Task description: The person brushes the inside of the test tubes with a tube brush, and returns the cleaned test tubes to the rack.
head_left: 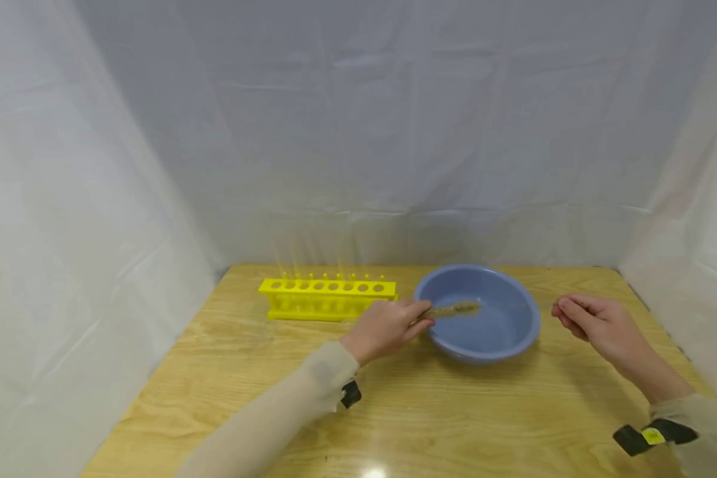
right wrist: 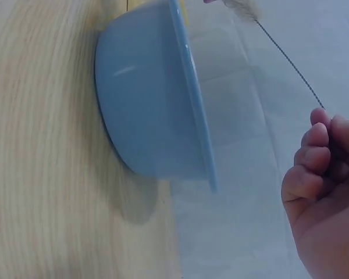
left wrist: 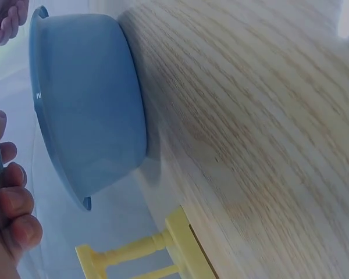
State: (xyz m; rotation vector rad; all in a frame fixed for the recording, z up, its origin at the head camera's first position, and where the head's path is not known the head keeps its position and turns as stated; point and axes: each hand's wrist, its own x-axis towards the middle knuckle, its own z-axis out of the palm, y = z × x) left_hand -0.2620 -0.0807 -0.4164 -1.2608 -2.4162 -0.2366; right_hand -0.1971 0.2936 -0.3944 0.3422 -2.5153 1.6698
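My left hand (head_left: 388, 328) grips a slim clear tube, which looks like a test tube and is mostly hidden by the curled fingers (left wrist: 16, 200). The tan bristles of a test tube brush (head_left: 454, 309) show at the tube's right end, over the blue basin (head_left: 478, 355). From the bristles a thin twisted wire handle (right wrist: 291, 65) runs right. My right hand (head_left: 600, 328), just beyond the basin's right rim, pinches the far end of this wire between thumb and fingertips. Both hands are raised above the table.
A yellow test tube rack (head_left: 328, 287) stands left of the basin, behind my left hand, with faint clear tubes upright along its back. The wooden table (head_left: 442, 418) is enclosed by white sheeting (head_left: 364, 133) at the back and sides.
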